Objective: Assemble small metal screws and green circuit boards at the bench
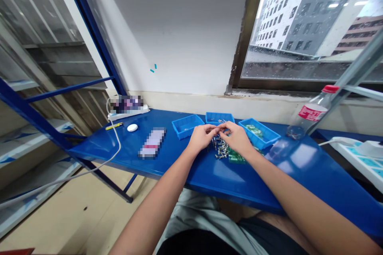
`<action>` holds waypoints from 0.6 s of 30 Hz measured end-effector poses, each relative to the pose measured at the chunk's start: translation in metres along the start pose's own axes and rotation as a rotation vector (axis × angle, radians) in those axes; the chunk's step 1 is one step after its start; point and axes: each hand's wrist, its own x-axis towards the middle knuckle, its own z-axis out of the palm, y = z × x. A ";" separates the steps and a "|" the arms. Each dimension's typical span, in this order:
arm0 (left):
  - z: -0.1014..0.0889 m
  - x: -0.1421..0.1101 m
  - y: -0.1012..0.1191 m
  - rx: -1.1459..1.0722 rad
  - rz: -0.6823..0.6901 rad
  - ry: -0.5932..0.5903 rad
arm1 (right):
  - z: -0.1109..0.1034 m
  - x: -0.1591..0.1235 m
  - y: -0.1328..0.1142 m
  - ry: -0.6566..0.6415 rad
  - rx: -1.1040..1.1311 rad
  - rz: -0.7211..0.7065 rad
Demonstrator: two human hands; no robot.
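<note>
My left hand (201, 137) and my right hand (235, 136) meet fingertip to fingertip above the blue table (119, 147). Both are closed in a pinch, and whatever they hold between them is too small or hidden to make out. Just below the fingers lies a pile of small silvery metal parts (222, 149), partly covered by the hands. Beside it, under my right wrist, are green pieces (237, 157). Behind the hands stand three blue trays: a left tray (182, 135), a middle tray (212, 115) with thin metal bits, and a right tray (271, 142) holding green pieces.
A plastic bottle with a red cap (311, 113) stands at the right, near a metal post. White power strips (359, 159) lie further right. On the left are a blurred flat item (152, 142), a white round case (132, 128), a yellow cutter (114, 126) and a cable (118, 143).
</note>
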 end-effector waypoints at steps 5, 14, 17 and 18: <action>0.004 0.002 -0.005 -0.149 -0.020 0.028 | 0.001 -0.001 -0.004 0.018 0.106 0.147; 0.006 0.005 -0.007 -0.287 -0.021 0.061 | 0.004 -0.001 0.002 0.026 0.302 0.225; 0.006 0.006 -0.008 -0.331 -0.041 0.097 | 0.005 -0.001 -0.001 0.039 0.258 0.186; 0.006 0.007 -0.008 -0.357 -0.049 0.106 | 0.005 -0.001 -0.002 0.040 0.241 0.174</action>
